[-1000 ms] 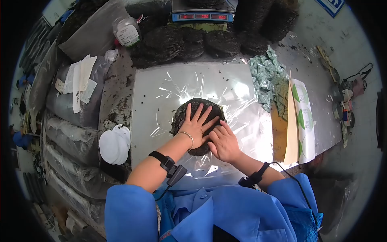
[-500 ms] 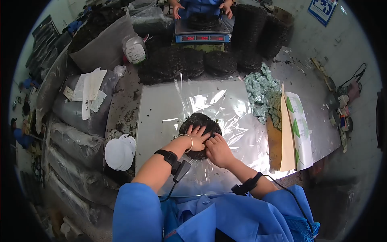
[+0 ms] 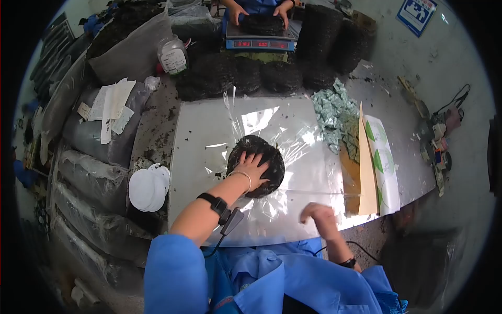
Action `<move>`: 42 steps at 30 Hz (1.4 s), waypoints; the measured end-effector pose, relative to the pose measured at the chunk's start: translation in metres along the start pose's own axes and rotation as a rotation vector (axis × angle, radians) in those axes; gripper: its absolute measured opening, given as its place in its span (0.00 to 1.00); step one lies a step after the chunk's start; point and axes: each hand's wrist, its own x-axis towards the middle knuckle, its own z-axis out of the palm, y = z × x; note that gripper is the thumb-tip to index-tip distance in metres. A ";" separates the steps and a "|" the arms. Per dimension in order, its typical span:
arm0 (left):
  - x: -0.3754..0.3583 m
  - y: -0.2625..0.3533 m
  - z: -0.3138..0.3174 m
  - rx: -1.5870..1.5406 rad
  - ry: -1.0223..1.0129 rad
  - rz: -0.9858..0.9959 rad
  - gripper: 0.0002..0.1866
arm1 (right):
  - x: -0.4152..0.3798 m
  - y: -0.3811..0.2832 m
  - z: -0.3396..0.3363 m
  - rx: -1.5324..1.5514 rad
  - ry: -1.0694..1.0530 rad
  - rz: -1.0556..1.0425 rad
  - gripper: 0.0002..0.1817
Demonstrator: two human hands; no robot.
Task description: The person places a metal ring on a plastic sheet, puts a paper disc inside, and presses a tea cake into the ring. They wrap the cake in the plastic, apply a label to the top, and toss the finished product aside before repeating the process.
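Close to the near edge of the table [image 3: 196,141], on the right, the person's right hand [image 3: 320,215] is raised with fingers curled; it is blurred, so I cannot tell whether it pinches anything. Farther in and to the left, the left hand [image 3: 252,170] lies with fingers spread on a dark round cake [image 3: 275,165], pressing against its top without gripping. The cake sits mid-table, glossy clear film [image 3: 300,149] spreading around it. At a similar depth, white paper discs [image 3: 147,191] overlap at the left, while a tan board [image 3: 366,172] and a green-patterned white sheet [image 3: 383,159] stand at the right. Beyond them lie crumpled green packets [image 3: 332,112]. Farther still, stacked dark cakes [image 3: 281,77] line the far side, before a blue scale [image 3: 260,45], where another person's hands [image 3: 238,14] hold a dark cake on the pan.
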 end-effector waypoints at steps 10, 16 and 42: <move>-0.163 0.075 0.099 -0.862 0.767 -0.026 0.30 | 0.096 0.053 0.094 -1.339 0.018 -0.231 0.44; -0.067 -0.005 0.047 -0.106 1.035 0.085 0.34 | 0.145 0.060 0.087 -1.319 0.003 -0.257 0.24; -0.070 -0.039 0.016 -1.038 1.146 -0.209 0.32 | 0.179 0.059 0.082 -1.141 0.013 -0.177 0.20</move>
